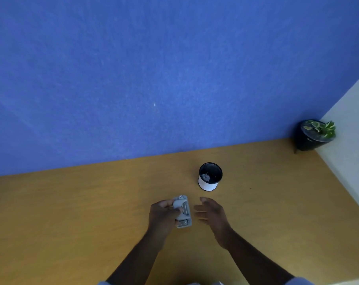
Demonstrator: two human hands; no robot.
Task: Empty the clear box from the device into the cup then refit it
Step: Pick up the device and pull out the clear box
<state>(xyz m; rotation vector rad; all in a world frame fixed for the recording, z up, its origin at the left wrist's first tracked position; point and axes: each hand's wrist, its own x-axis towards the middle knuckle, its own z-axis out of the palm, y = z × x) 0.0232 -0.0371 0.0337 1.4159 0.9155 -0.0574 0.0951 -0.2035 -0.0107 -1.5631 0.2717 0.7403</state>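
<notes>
Gripping boxy grey device (pixel 182 211), left hand (pixel 163 214); round cup (pixel 209 177) near.

desk (pixel 71 212) bare left and right of hands; cup (pixel 210 177) stands ahead; plant pot (pixel 312 136) in far-right corner.

Left hand (pixel 164 212) gripping grey device (pixel 182 211) on wooden table (pixel 71 212), right hand (pixel 212 212) open just beside it, cup (pixel 209 177) with white bits behind, potted plant (pixel 315 134) in far corner
</notes>
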